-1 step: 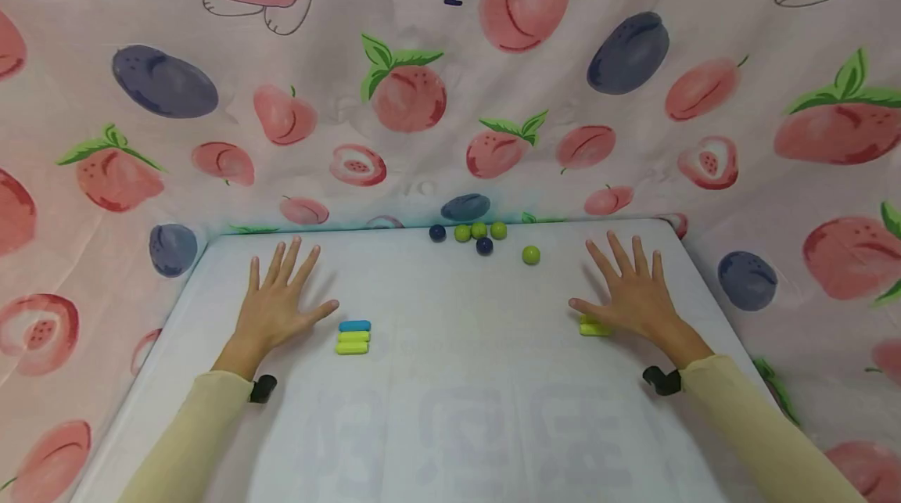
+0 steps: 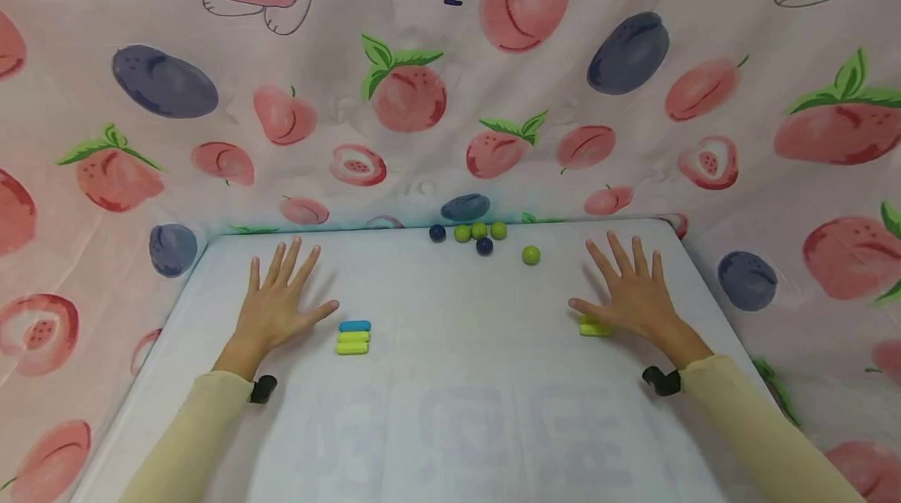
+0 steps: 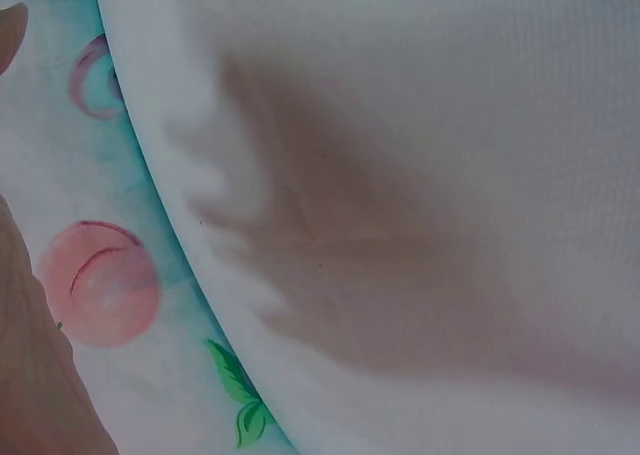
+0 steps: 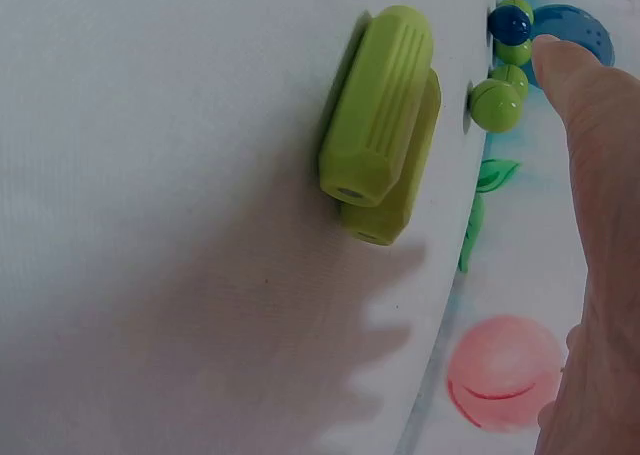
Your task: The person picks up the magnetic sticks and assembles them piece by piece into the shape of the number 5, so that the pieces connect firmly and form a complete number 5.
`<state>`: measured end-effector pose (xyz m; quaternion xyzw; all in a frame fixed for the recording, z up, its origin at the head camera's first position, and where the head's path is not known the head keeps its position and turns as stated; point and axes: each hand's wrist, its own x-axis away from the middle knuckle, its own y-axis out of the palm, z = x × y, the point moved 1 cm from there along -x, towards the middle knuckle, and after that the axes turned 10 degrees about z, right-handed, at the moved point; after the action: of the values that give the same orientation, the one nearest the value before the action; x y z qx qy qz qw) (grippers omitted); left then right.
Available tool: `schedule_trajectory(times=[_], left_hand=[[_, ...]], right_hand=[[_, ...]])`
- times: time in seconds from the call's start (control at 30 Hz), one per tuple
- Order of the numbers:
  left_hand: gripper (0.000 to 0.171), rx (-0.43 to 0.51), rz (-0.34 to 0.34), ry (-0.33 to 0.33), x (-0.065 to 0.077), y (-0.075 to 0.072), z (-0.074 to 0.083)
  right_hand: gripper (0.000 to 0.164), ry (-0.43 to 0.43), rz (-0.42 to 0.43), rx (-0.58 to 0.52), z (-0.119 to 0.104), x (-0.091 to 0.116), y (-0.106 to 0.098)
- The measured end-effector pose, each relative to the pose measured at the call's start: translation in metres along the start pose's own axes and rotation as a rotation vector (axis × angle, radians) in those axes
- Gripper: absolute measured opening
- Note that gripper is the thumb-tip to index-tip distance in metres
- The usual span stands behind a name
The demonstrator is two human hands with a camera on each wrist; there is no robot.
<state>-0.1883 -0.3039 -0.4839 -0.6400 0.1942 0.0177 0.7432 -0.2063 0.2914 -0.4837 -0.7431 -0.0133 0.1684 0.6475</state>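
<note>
My left hand (image 2: 277, 315) hovers over the left part of the white table with fingers spread and nothing in it. To the right of its thumb lie a blue stick (image 2: 354, 326) and two yellow-green sticks (image 2: 353, 337) in a row. My right hand (image 2: 637, 301), also spread and holding nothing, is above the right part. Under its thumb side are two ribbed yellow-green sticks (image 4: 378, 110), lying side by side in the right wrist view and partly hidden by the hand in the head view. The left wrist view shows the hand's shadow on the tabletop.
Along the table's back edge sit several green balls (image 2: 499, 231) and two dark blue balls (image 2: 484, 246); one green ball (image 2: 531, 255) lies apart, nearer the right hand. A fruit-printed cloth (image 2: 422, 151) hangs behind and beside the white table (image 2: 450, 378).
</note>
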Motion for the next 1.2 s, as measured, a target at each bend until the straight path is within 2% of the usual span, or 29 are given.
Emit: schedule_trajectory(times=[0.43, 0.67, 0.9, 1.2], left_hand=[[0.1, -0.018, -0.006, -0.003, 0.0, 0.004, 0.001], [0.099, -0.013, 0.014, 0.026, -0.003, 0.004, 0.004], [0.098, -0.003, -0.012, 0.029, -0.005, 0.007, 0.005], [0.099, -0.005, -0.007, 0.055, -0.006, 0.008, 0.004]], right_hand=[[0.11, 0.005, 0.01, -0.002, -0.002, -0.008, 0.007], [0.11, 0.004, 0.001, -0.002, -0.003, -0.016, 0.007], [0.11, -0.007, -0.004, 0.004, -0.004, -0.021, 0.008], [0.109, -0.015, -0.011, 0.008, -0.006, -0.026, 0.009]])
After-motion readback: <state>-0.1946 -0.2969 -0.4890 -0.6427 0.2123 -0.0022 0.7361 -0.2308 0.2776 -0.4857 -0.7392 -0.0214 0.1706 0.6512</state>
